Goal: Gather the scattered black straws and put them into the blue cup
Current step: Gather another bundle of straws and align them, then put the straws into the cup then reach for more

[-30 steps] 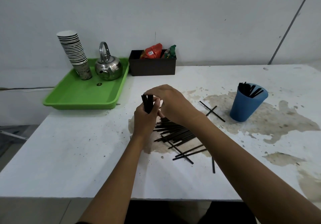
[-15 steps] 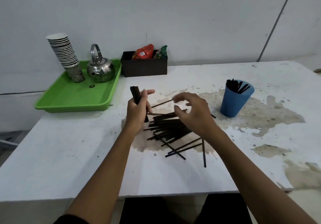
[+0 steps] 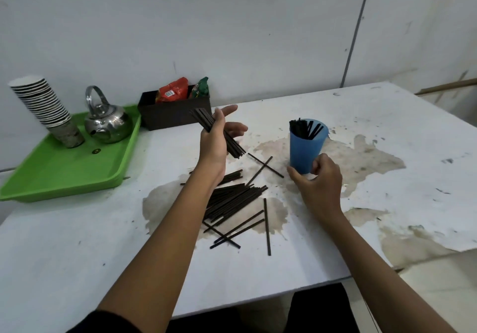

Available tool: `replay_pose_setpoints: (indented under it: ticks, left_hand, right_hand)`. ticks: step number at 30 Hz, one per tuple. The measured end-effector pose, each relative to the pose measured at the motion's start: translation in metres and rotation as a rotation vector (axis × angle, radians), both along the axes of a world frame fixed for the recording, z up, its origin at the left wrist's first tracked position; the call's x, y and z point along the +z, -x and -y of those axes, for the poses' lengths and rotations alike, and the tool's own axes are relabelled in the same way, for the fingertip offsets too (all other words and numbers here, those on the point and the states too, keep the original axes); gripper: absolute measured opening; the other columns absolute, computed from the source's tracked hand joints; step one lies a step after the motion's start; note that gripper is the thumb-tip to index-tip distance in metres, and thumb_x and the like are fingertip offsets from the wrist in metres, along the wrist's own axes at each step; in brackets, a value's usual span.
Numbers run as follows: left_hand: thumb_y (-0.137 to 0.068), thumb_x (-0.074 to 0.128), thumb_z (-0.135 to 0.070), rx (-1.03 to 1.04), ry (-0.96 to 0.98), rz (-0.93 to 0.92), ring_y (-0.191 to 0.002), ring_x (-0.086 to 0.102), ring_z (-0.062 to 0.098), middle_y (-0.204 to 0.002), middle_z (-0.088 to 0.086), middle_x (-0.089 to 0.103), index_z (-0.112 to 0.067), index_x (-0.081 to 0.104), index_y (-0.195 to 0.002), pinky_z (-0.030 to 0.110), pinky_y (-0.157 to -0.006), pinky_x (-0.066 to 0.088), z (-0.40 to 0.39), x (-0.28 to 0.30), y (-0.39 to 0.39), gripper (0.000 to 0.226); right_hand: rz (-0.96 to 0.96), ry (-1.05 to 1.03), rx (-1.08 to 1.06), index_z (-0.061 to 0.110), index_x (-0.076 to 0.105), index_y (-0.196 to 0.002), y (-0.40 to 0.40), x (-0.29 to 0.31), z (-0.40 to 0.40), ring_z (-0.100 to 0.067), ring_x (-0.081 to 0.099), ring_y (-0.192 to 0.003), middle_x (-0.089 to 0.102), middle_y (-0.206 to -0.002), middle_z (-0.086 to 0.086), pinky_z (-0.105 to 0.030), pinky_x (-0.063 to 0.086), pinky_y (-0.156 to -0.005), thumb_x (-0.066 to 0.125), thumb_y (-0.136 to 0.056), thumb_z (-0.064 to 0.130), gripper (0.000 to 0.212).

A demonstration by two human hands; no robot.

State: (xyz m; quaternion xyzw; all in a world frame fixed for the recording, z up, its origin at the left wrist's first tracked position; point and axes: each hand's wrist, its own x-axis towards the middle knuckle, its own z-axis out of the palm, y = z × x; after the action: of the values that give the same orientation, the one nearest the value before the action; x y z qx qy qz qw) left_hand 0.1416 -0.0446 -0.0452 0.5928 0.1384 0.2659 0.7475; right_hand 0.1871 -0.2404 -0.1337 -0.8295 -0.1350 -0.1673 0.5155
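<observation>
While right hand: since half a second ago I see the right hand [image 3: 318, 177] left the pile [image 3: 232, 201]; curled fingers now reach the blue cup [image 3: 305, 146], holding nothing.
Left hand: the left hand [image 3: 215, 139] still grips a straw bundle [image 3: 216, 132], raised toward the cup.
Meaning: I judge the drop-in is next; many straws remain on the table [image 3: 387, 131].

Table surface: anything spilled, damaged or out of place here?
Yes. The table has large brownish stains or worn patches around the blue cup and under the loose straws, which lie scattered and crossed. Whether the patches are wet can't be told. The cup stands upright.
</observation>
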Motion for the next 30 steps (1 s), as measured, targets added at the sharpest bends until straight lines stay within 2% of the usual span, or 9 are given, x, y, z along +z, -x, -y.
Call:
replay_pose_setpoints:
  ticks: [3,8,13,16,20,24,26,28,30]
  left_hand:
    - [-0.107,0.031,-0.042,-0.043,0.024,0.005,-0.07,0.067,0.009,-0.075,-0.002,0.075,-0.027,0.069,-0.103,0.026,-0.072,0.046,0.019,0.009,-0.018,0.04]
    - [-0.106,0.026,-0.051,-0.108,0.003,0.023,-0.088,0.065,0.011,-0.102,-0.003,0.078,-0.031,0.066,-0.108,0.035,-0.097,0.042,0.049,0.019,-0.045,0.045]
    - [-0.106,0.021,-0.049,-0.123,-0.075,0.056,-0.113,0.06,0.014,-0.113,-0.012,0.074,-0.03,0.066,-0.105,0.04,-0.111,0.039,0.081,0.03,-0.061,0.049]
    - [-0.107,0.022,-0.048,-0.116,-0.135,0.068,-0.103,0.054,0.003,-0.109,-0.018,0.063,-0.034,0.07,-0.106,0.026,-0.1,0.04,0.093,0.03,-0.069,0.05]
    - [-0.108,0.024,-0.041,-0.1,-0.233,0.05,-0.081,0.055,-0.017,-0.104,-0.009,0.06,-0.024,0.069,-0.121,0.0,-0.075,0.036,0.102,0.021,-0.076,0.05]
    - [-0.107,0.029,-0.043,-0.072,-0.343,-0.017,-0.064,0.049,-0.025,-0.088,-0.019,0.047,-0.03,0.067,-0.125,-0.003,-0.064,0.038,0.101,0.01,-0.081,0.044]
    - [-0.104,0.036,-0.046,-0.097,-0.355,-0.086,-0.093,0.052,-0.02,-0.107,-0.017,0.057,-0.042,0.066,-0.124,0.006,-0.087,0.04,0.099,0.003,-0.083,0.036]
    - [-0.1,0.044,-0.045,-0.117,-0.372,-0.19,-0.131,0.041,0.005,-0.137,-0.014,0.05,-0.052,0.063,-0.123,0.029,-0.114,0.031,0.095,-0.004,-0.085,0.03]
    - [-0.097,0.051,-0.041,-0.147,-0.394,-0.29,-0.141,0.03,0.019,-0.148,-0.013,0.038,-0.053,0.058,-0.127,0.035,-0.117,0.026,0.095,-0.004,-0.083,0.034]
  right_hand:
    - [-0.088,-0.091,-0.032,0.011,0.04,-0.079,-0.01,-0.004,0.004,-0.02,0.039,-0.07,0.044,-0.077,-0.004,-0.022,0.03,-0.055,0.086,-0.069,0.034,0.052]
    - [-0.158,-0.151,-0.083,0.012,0.044,-0.109,-0.014,-0.005,0.0,-0.011,0.049,-0.077,0.043,-0.111,-0.003,-0.012,0.04,-0.061,0.087,-0.068,0.036,0.063]
    - [-0.161,-0.154,-0.057,0.021,0.044,-0.131,-0.016,-0.009,-0.005,-0.017,0.057,-0.099,0.05,-0.126,0.002,-0.014,0.045,-0.074,0.08,-0.077,0.034,0.066]
    - [-0.145,-0.128,-0.071,0.023,0.044,-0.13,-0.015,-0.011,-0.006,-0.017,0.056,-0.103,0.049,-0.124,0.005,-0.028,0.052,-0.083,0.078,-0.079,0.035,0.063]
    - [-0.131,-0.121,-0.066,0.021,0.044,-0.13,-0.015,-0.012,-0.006,-0.014,0.054,-0.104,0.048,-0.123,0.004,-0.024,0.048,-0.082,0.076,-0.081,0.036,0.06]
    - [-0.127,-0.126,-0.064,0.021,0.044,-0.131,-0.015,-0.013,-0.006,-0.015,0.055,-0.103,0.048,-0.124,0.003,-0.024,0.048,-0.081,0.075,-0.082,0.036,0.06]
    - [-0.126,-0.127,-0.067,0.022,0.043,-0.131,-0.015,-0.014,-0.006,-0.015,0.055,-0.104,0.047,-0.124,0.004,-0.025,0.05,-0.082,0.075,-0.082,0.037,0.06]
    - [-0.127,-0.126,-0.066,0.022,0.043,-0.131,-0.015,-0.014,-0.006,-0.016,0.055,-0.104,0.046,-0.124,0.005,-0.027,0.052,-0.083,0.075,-0.082,0.037,0.06]
    - [-0.123,-0.125,-0.063,0.022,0.042,-0.131,-0.015,-0.014,-0.006,-0.016,0.056,-0.104,0.045,-0.124,0.005,-0.03,0.053,-0.084,0.075,-0.082,0.037,0.061]
